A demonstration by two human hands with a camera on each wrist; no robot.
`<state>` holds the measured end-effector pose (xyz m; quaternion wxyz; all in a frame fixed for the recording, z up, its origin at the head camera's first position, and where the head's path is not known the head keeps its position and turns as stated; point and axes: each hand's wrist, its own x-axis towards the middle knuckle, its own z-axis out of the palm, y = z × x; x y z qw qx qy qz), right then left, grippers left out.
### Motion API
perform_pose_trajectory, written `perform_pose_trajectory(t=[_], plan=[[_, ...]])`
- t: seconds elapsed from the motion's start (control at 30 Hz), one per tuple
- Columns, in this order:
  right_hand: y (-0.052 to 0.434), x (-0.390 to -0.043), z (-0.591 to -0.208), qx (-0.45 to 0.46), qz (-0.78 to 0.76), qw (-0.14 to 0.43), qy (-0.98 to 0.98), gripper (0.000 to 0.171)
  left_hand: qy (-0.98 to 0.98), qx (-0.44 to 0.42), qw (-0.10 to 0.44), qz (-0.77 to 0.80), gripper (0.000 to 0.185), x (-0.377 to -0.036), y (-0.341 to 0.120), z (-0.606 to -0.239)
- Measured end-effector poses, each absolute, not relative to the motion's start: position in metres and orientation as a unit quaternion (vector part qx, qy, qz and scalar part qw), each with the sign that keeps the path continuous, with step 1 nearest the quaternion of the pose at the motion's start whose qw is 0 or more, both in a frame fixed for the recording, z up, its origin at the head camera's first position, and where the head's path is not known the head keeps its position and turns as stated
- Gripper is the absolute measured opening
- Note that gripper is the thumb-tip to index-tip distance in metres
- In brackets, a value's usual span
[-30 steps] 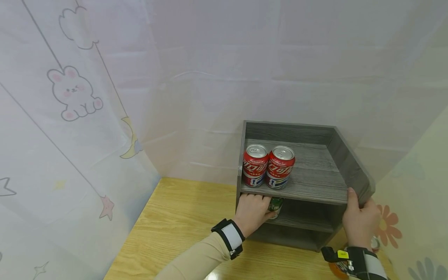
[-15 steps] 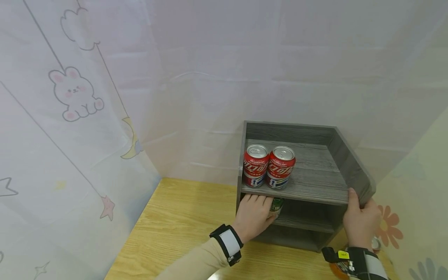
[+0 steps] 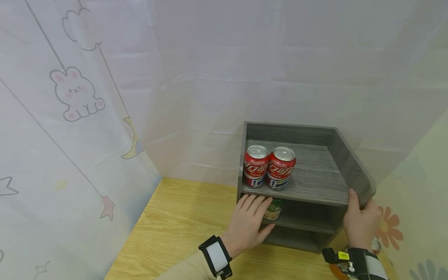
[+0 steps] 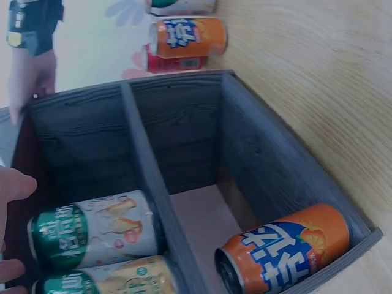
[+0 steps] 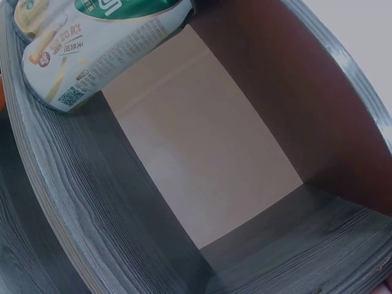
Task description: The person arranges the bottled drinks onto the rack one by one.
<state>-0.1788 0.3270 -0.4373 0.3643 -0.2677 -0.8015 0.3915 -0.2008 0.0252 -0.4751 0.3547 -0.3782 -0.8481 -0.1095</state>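
A grey wooden shelf unit (image 3: 311, 165) stands on the table, with two red cola cans (image 3: 255, 167) upright at the left of its top. My left hand (image 3: 245, 223) is in front of the middle compartment, fingers spread and extended, fingertips overlapping the top board's front edge. Beside them a green-and-white can (image 3: 274, 210) shows inside; the left wrist view has two such cans (image 4: 95, 229) side by side there. In the compartment below is an orange soda can (image 4: 285, 251), hidden in the head view. My right hand (image 3: 362, 225) grips the unit's right side panel, thumb at its front edge.
To the right of the unit, partly behind my right wrist, more cans are on the table: an orange can (image 4: 190, 37), a red can (image 4: 174, 64) and one with a green-and-white side (image 4: 180, 6). Patterned white cloth (image 3: 210, 97) hangs behind and at both sides.
My left hand has drawn back out of the middle compartment, its fingers spreading off the green-and-white can, which stays inside and shows more. My right hand keeps its grip on the side panel.
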Motion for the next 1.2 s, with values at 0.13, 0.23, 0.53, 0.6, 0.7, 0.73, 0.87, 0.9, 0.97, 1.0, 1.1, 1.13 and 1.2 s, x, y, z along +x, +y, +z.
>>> perform_pose_trajectory(t=[0.13,0.23,0.53,0.6,0.7,0.73,0.87,0.9,0.97,1.0,1.1,1.13,1.2], plan=[[0.327,-0.18,-0.437,-0.267,0.389,0.368,-0.802,0.046,-0.822,-0.388,0.382,-0.165,0.071,-0.197,0.017,-0.464],[0.327,-0.18,-0.437,-0.266,0.392,0.369,-0.8,0.047,-0.794,-0.396,0.41,-0.214,0.069,-0.197,0.01,-0.453],[0.327,-0.18,-0.435,-0.266,0.39,0.371,-0.8,0.047,-0.734,-0.364,0.486,-0.303,0.061,-0.208,-0.011,-0.421],[0.327,-0.18,-0.435,-0.269,0.385,0.366,-0.803,0.046,-0.736,-0.353,0.484,-0.315,0.065,-0.213,-0.014,-0.419],[0.328,-0.181,-0.435,-0.272,0.381,0.36,-0.807,0.045,-0.748,-0.337,0.461,-0.338,0.071,-0.219,-0.017,-0.419],[0.329,-0.182,-0.436,-0.273,0.379,0.358,-0.809,0.045,-0.754,-0.331,0.449,-0.346,0.071,-0.221,-0.018,-0.418],[0.33,-0.181,-0.437,-0.276,0.38,0.357,-0.807,0.045,-0.79,-0.3,0.388,-0.369,0.074,-0.225,-0.019,-0.42],[0.33,-0.181,-0.437,-0.278,0.38,0.356,-0.807,0.045,-0.802,-0.29,0.367,-0.372,0.074,-0.226,-0.019,-0.422],[0.33,-0.181,-0.437,-0.278,0.38,0.356,-0.807,0.045,-0.825,-0.27,0.317,-0.382,0.074,-0.227,-0.018,-0.424],[0.33,-0.181,-0.437,-0.277,0.379,0.357,-0.807,0.045,-0.836,-0.258,0.289,-0.387,0.073,-0.228,-0.017,-0.426],[0.33,-0.182,-0.438,-0.272,0.378,0.361,-0.808,0.044,-0.862,-0.226,0.221,-0.397,0.067,-0.231,-0.015,-0.429],[0.33,-0.182,-0.438,-0.27,0.377,0.364,-0.808,0.044,-0.866,-0.219,0.205,-0.4,0.065,-0.233,-0.014,-0.43],[0.33,-0.182,-0.438,-0.268,0.376,0.367,-0.807,0.044,-0.871,-0.21,0.191,-0.4,0.062,-0.236,-0.012,-0.432]])
